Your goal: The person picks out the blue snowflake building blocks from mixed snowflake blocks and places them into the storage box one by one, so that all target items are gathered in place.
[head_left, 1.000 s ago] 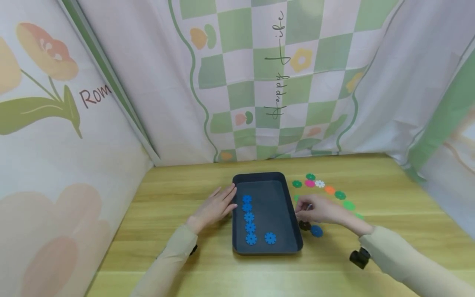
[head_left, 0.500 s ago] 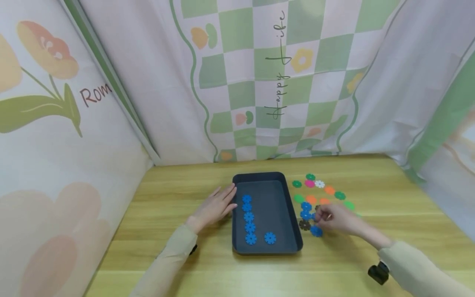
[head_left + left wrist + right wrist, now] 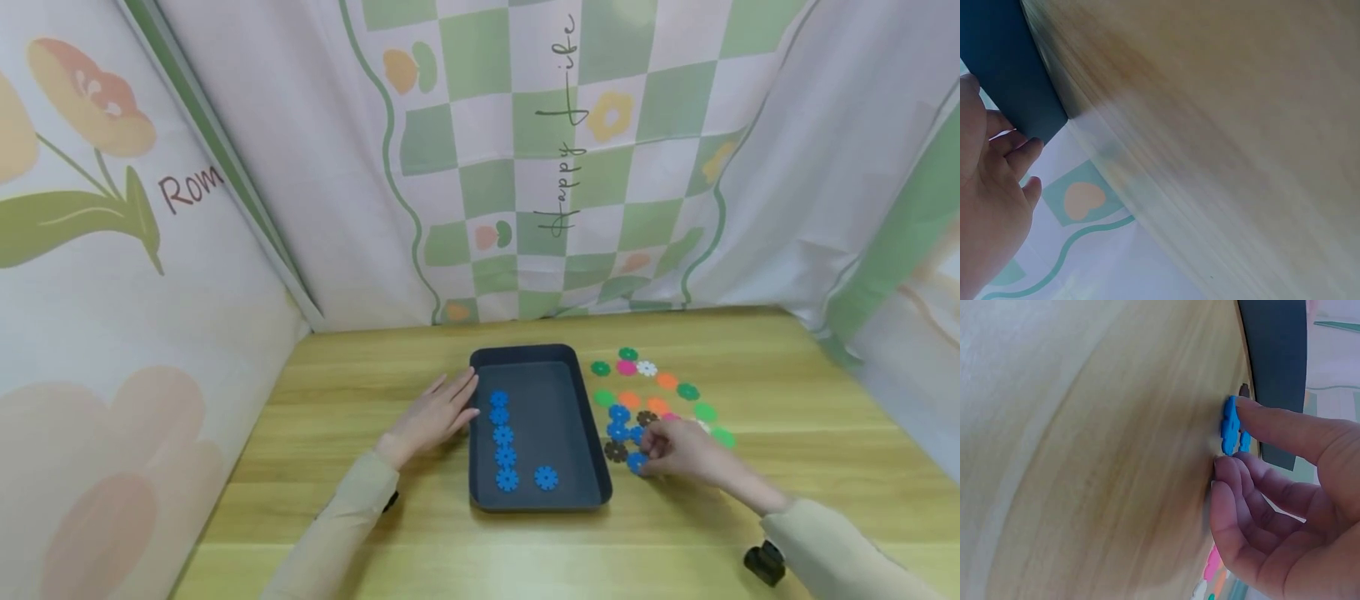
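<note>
A dark grey rectangular tray point(image 3: 542, 433) lies on the wooden table. In it, blue notched plastic discs point(image 3: 503, 435) form a column along the left side, and a single blue disc point(image 3: 546, 477) sits at the lower right. My left hand point(image 3: 429, 419) rests with extended fingers against the tray's left rim; the left wrist view shows the fingers on its dark outer wall point(image 3: 1013, 62). Right of the tray, my right hand point(image 3: 684, 452) pinches a blue notched disc point(image 3: 1230, 425) at its edges between thumb and fingertips. That disc is still at the table surface.
Beside the tray's right wall lie more blue discs point(image 3: 618, 430), brown discs point(image 3: 616, 451) and orange discs point(image 3: 628, 401). Farther back are green discs point(image 3: 601, 368), a pink disc point(image 3: 626, 367) and a white disc point(image 3: 647, 368). A patterned curtain point(image 3: 480, 192) hangs behind the table.
My right hand has moved right from the tray's edge to the loose discs, then slightly lower, onto the near blue disc. The left hand and tray have stayed put.
</note>
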A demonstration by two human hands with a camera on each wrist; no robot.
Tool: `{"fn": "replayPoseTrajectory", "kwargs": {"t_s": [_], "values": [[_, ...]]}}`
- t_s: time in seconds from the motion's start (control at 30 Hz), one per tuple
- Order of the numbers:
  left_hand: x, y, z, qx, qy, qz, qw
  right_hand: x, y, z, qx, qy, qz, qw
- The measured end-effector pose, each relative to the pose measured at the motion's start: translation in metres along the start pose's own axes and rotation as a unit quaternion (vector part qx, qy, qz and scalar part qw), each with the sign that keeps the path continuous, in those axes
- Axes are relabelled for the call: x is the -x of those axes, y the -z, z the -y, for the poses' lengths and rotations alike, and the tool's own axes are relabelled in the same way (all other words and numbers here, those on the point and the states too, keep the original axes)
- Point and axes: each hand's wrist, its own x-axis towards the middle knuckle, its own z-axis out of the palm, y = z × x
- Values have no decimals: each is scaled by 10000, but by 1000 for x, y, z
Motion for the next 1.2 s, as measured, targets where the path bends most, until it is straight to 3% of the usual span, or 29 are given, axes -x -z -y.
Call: {"fn": "replayPoseTrajectory", "kwargs": {"t_s": [0.3,0.7,1.2], "values": [[-1,2,-1,-61,12,61,10000,-2,-4,2,93,109,-127,9998],[-1,1,-1,-66,49,128,9999,0,-4,2,-29,-87,-59,9999],[0,1,1,-65,70,214,9997,2,-2,2,-79,244,-45,9997]]}}
